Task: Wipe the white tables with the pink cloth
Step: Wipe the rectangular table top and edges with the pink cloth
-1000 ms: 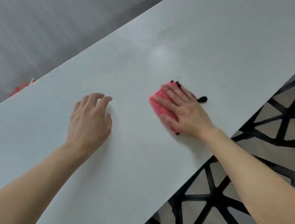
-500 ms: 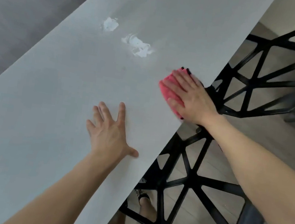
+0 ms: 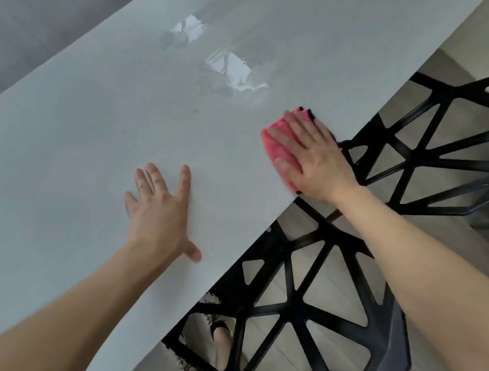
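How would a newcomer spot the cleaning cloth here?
Find the long white table and follow its edge beside the black lattice chair. There the right hand presses flat on the pink cloth. It is the only brightly coloured thing there.

My right hand [image 3: 314, 159] is covering most of the pink cloth [image 3: 273, 147], leaving just its left edge showing. The white table [image 3: 86, 138] is running out past the top and left borders. Its edge is hiding part of the black chair [image 3: 294, 299], whose bars are crossing my foot [image 3: 220, 337].
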Motion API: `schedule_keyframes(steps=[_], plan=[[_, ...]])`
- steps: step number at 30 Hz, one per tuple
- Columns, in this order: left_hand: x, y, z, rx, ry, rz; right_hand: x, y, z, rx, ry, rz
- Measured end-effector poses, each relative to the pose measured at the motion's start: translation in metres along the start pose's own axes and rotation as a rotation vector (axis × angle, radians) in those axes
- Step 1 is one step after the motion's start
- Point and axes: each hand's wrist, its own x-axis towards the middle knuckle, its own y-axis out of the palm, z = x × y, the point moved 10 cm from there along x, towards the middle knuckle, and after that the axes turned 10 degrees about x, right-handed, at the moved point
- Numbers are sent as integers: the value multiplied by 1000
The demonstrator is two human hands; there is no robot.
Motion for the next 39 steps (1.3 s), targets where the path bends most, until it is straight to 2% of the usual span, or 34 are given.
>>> schedule_keyframes(steps=[2, 3, 5, 6, 9, 10, 11, 12, 15, 17, 19, 20, 21, 23, 25, 26, 27, 30, 32, 33, 35, 37, 39], plan=[[0, 1, 1, 2, -9, -3, 10, -23, -54, 26, 265, -124], [-1, 1, 2, 1, -14, -6, 13, -23, -59, 44, 366, -180], [-2, 0, 3, 1, -19, -3, 10, -13, -22, 32, 456, -275], [-2, 0, 3, -2, -23, 3, 9, -1, 14, 37, 379, -269], [-5, 0, 4, -30, -41, 17, -14, 42, 113, 4, -268, 12], [-7, -1, 2, -40, -51, 21, -20, 41, 110, -16, -424, 87], [-10, -1, -3, -55, -64, 16, -17, 32, 90, -22, -450, 122], [-13, -3, -10, -77, -80, -3, -5, 22, 58, -17, -359, 123], [-23, -9, -42, -213, -137, -92, 27, -17, -35, 26, 139, -57], [-28, -8, -58, -267, -200, -101, 33, -23, -45, 58, 319, -198], [-25, -3, -65, -289, -246, -85, 29, -14, -16, 79, 388, -271], [-22, -3, -64, -295, -265, -87, 26, -6, 8, 80, 327, -250], [-20, -2, -63, -296, -275, -84, 21, 6, 38, 75, 181, -178], [-20, -1, -59, -303, -295, -72, 0, 33, 87, 29, -238, 8], [-18, -1, -59, -313, -298, -62, -12, 33, 79, 10, -525, 138], [-18, -1, -59, -316, -299, -56, -7, 26, 59, 10, -555, 172], [-17, -1, -59, -313, -306, -53, 6, 15, 31, 4, -497, 166], [-18, 1, -56, -320, -325, -46, 51, -26, -68, 6, -57, 15], [-17, 2, -54, -315, -329, -52, 60, -33, -87, 43, 129, -82], [-16, 2, -54, -312, -327, -53, 56, -29, -76, 39, 162, -114], [-16, 3, -54, -320, -325, -54, 35, -8, -24, 23, 59, -113], [-17, 2, -53, -323, -341, -67, 4, 20, 39, 28, -244, -10], [-18, 2, -53, -331, -345, -67, -17, 32, 68, 7, -524, 100]])
